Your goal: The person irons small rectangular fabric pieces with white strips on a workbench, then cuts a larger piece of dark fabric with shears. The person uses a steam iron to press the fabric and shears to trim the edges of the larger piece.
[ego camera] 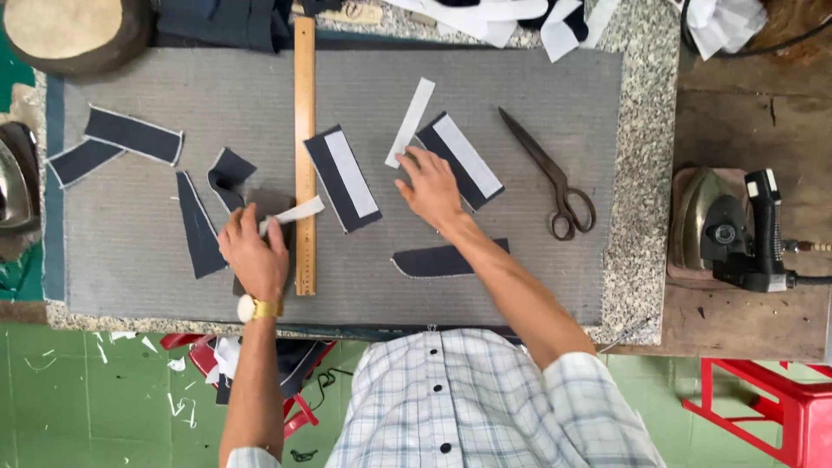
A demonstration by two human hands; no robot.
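My left hand (253, 251) grips a white interfacing strip (299, 211) and rests on a dark fabric piece (270, 204) beside the wooden ruler (304, 147). My right hand (431, 186) lies flat with fingers spread on the grey felt pad (511, 286), its fingertips touching a loose white strip (411, 121). Next to it lies a dark piece with white interfacing (461, 159). Another dark piece with a white strip (342, 178) lies between my hands. A curved dark piece (425, 261) sits under my right forearm.
Large scissors (550, 178) lie right of my right hand. An iron (732, 230) rests on a wooden bench at right. Several dark cut pieces (130, 137) lie at the left, a second iron (13, 182) at the left edge. A red stool (771, 403) stands below.
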